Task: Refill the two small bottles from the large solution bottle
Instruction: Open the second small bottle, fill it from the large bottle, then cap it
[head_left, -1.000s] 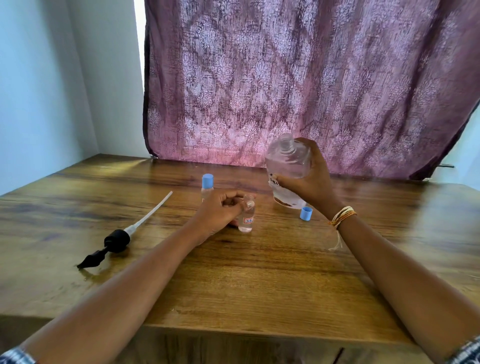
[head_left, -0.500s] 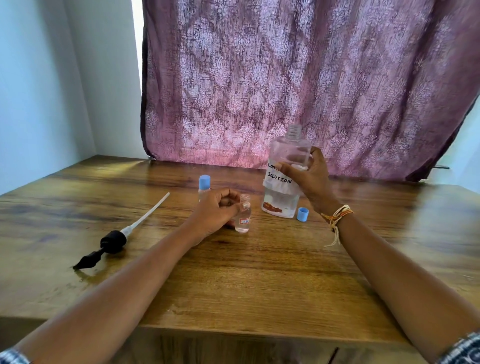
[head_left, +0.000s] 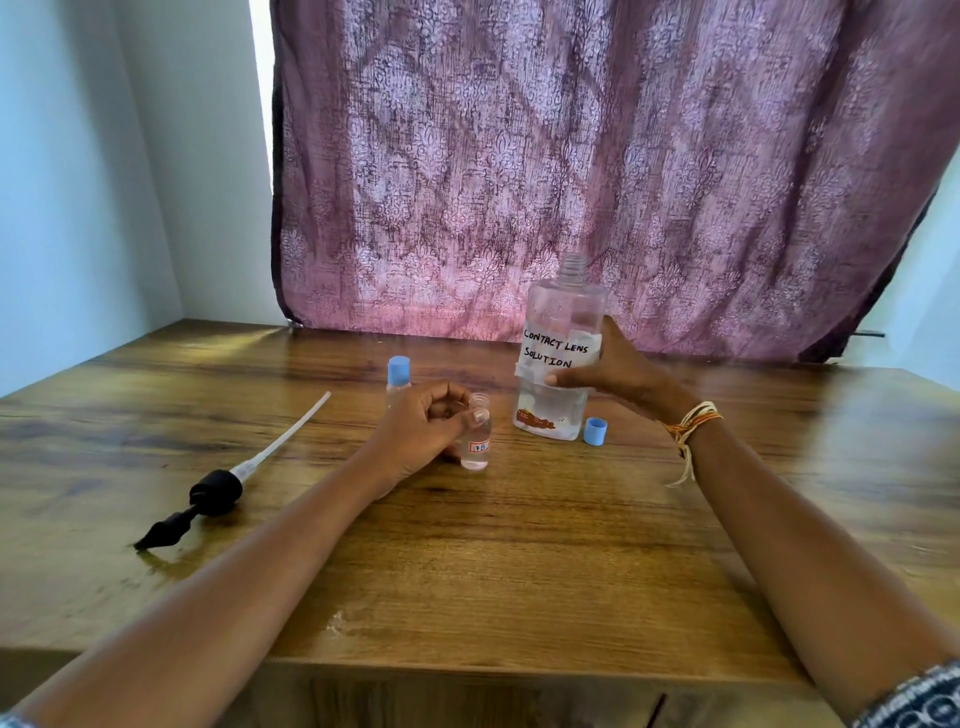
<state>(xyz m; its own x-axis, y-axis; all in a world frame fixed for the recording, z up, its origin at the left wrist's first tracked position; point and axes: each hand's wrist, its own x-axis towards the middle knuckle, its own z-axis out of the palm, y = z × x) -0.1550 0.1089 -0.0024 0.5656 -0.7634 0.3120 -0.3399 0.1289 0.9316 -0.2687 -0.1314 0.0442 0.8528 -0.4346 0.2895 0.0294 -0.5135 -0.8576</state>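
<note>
large solution bottle (head_left: 558, 358) upright (uncapped) in right hand's (head_left: 618, 371) grip, left hand (head_left: 423, 431) pinching open small bottle (head_left: 478, 439)

Both forearms are bare, the right wrist carries a bundle of thin threads (head_left: 693, 420) in yellow, orange and white (loose ends hanging down), and patterned dark-blue-and-white sleeve edges (head_left: 919, 699) show at the frame's lower corners.

Bare tabletop (head_left: 519, 561) lay open across the lower centre of the frame — the pump dispenser (head_left: 218, 493) blocked the left, and the blue cap (head_left: 595, 432) sat right of centre.
</note>
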